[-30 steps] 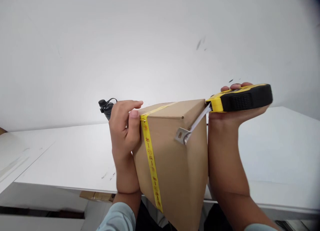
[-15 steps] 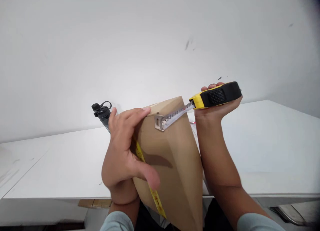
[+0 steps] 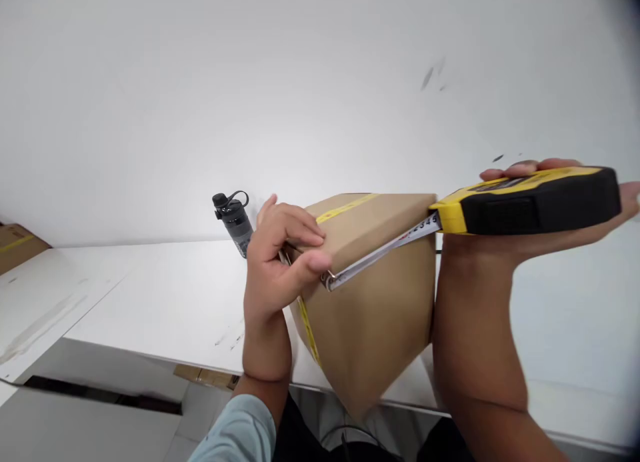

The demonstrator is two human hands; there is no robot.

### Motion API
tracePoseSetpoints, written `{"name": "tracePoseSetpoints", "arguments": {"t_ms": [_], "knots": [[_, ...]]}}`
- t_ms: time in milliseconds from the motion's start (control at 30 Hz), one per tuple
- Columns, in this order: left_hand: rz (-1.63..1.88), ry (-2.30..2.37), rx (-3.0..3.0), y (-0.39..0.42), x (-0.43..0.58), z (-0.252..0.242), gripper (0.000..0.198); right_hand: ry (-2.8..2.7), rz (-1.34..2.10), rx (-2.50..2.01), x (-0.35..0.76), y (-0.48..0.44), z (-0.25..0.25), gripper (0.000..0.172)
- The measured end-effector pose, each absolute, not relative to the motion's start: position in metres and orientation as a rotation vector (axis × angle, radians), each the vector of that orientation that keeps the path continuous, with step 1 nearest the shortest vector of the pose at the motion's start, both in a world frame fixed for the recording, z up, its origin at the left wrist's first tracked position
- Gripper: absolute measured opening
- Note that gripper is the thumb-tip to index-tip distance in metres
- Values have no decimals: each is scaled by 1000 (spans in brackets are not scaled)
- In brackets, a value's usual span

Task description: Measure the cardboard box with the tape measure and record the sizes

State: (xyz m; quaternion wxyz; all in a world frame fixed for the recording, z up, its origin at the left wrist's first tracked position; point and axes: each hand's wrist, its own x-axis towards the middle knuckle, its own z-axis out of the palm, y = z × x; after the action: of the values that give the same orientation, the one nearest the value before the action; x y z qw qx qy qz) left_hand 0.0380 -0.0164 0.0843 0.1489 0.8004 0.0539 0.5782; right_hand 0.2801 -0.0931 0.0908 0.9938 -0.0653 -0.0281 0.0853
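A brown cardboard box (image 3: 380, 309) with a yellow printed tape band is held up in front of me, tilted over the table's near edge. My left hand (image 3: 280, 262) is closed on the box's upper left corner, thumb pinning the metal hook of the tape blade (image 3: 380, 252) there. The white blade runs along the box's top edge to a yellow and black tape measure (image 3: 535, 201). My right hand (image 3: 505, 239) grips that case at the box's upper right corner, fingers wrapped over its far side.
A white table (image 3: 150, 295) stretches under the box, against a white wall. A dark water bottle (image 3: 235, 221) stands on it behind my left hand. Another cardboard box (image 3: 15, 245) shows at the far left edge. A lower grey surface (image 3: 75, 429) lies at the bottom left.
The box has turned to show its top edge. My left hand shifted up to the corner and pinned the hook. The tape case moved right, drawing the blade along the edge.
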Motion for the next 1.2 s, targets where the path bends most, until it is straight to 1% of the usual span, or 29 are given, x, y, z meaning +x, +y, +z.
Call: {"name": "tracePoseSetpoints", "arguments": {"t_ms": [100, 167, 233, 333, 367, 433, 500, 533, 633, 733, 800, 900, 967, 1100, 1200], "knots": [[1341, -9, 2385, -4, 42, 88, 70, -137, 51, -156, 279, -102, 92, 92], [1130, -5, 2447, 2, 45, 89, 74, -96, 49, -119, 277, -108, 97, 91], [1022, 27, 2471, 8, 49, 90, 71, -41, 77, -48, 273, -113, 104, 89], [951, -7, 2484, 16, 50, 91, 58, -4, 137, 85, 270, -117, 113, 87], [907, -10, 2508, 19, 50, 91, 58, -4, 157, 124, 271, -117, 113, 87], [831, 51, 2569, 23, 49, 92, 64, -22, 199, 174, 280, -117, 107, 86], [823, 173, 2613, 24, 49, 92, 66, -80, 233, 181, 294, -115, 96, 84], [843, 229, 2626, 23, 50, 92, 64, -124, 248, 169, 301, -114, 90, 84], [947, 348, 2639, 18, 53, 91, 46, -233, 221, 90, 320, -111, 75, 88], [1024, 388, 2624, 17, 55, 87, 26, -264, 76, -80, 324, -103, 71, 95], [1023, 342, 2589, 22, 54, 84, 22, -226, -55, -124, 320, -95, 74, 95], [975, 279, 2531, 31, 52, 82, 24, -111, -195, -80, 311, -84, 79, 86], [913, 253, 2503, 36, 53, 82, 28, -58, -219, -82, 307, -81, 82, 82], [852, 232, 2411, 41, 55, 83, 38, -27, -155, -150, 302, -85, 84, 81], [846, 224, 2366, 44, 56, 80, 44, -47, -149, -142, 300, -89, 83, 84]]}}
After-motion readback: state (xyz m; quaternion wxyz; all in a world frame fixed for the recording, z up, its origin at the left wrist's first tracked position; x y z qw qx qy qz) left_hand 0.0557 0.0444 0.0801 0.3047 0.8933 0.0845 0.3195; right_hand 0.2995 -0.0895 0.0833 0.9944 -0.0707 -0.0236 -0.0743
